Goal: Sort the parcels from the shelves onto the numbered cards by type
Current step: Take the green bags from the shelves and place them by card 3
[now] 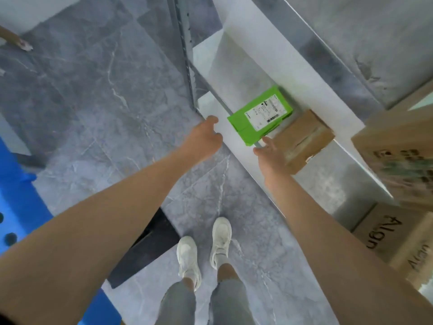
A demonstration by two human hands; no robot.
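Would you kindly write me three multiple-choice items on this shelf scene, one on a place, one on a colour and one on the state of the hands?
1. Where does the green parcel lie?
A. On the floor
B. On the white shelf, next to the brown box
C. In a blue crate

2. What colour are the person's shoes?
A. White
B. Black
C. Red

3. What are the hands doing?
A. Both lift the parcel
B. One carries the box
C. The left hand and the right hand reach toward the parcel with nothing in their grip

Answers:
1. B: the parcel lies flat on the shelf board with the box at its side.
2. A: both shoes on the grey floor are white.
3. C: neither hand closes round anything, and the right hand's fingers are straight.
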